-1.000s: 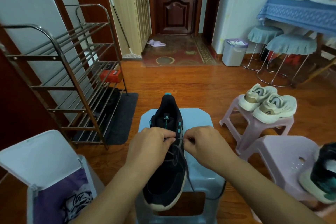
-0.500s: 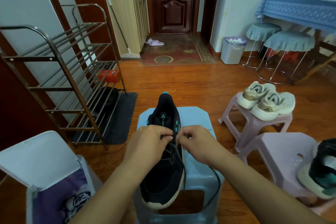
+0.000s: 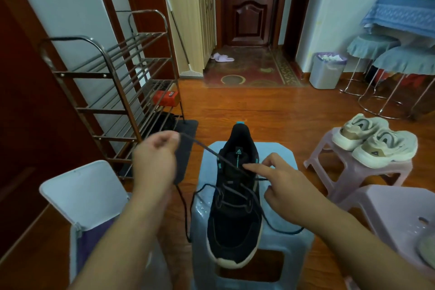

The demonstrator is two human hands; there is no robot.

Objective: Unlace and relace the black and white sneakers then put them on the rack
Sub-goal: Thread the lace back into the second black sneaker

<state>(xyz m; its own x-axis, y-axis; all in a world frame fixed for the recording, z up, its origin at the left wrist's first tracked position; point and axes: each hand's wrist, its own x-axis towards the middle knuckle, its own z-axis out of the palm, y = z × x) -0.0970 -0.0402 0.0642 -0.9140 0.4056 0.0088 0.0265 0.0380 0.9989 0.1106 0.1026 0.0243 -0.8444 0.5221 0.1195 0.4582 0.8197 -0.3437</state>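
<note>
A black sneaker [image 3: 235, 223] with a pale sole lies on a light blue stool [image 3: 282, 242], toe toward me. My left hand [image 3: 154, 160] pinches one end of the dark lace [image 3: 207, 149] and holds it stretched out to the upper left of the shoe. My right hand [image 3: 280, 181] has its forefinger straight, pressing on the lace at the tongue near the top eyelets. Loose lace loops hang off both sides of the shoe. The second black sneaker [image 3: 427, 249] shows only at the right edge on a pink stool. The metal shoe rack [image 3: 113, 82] stands at the left.
A pair of cream sneakers [image 3: 376, 141] sits on a pink stool [image 3: 334, 167] to the right. A white lidded bin [image 3: 84, 195] stands at my lower left. A grey waste bin [image 3: 326, 70] and round covered stools [image 3: 386, 61] stand further back right. A red box [image 3: 166, 97] lies on the rack.
My left hand has pulled the lace away from the shoe, up and to the left. My right hand let go of its pinch and now points a finger onto the lace at the tongue.
</note>
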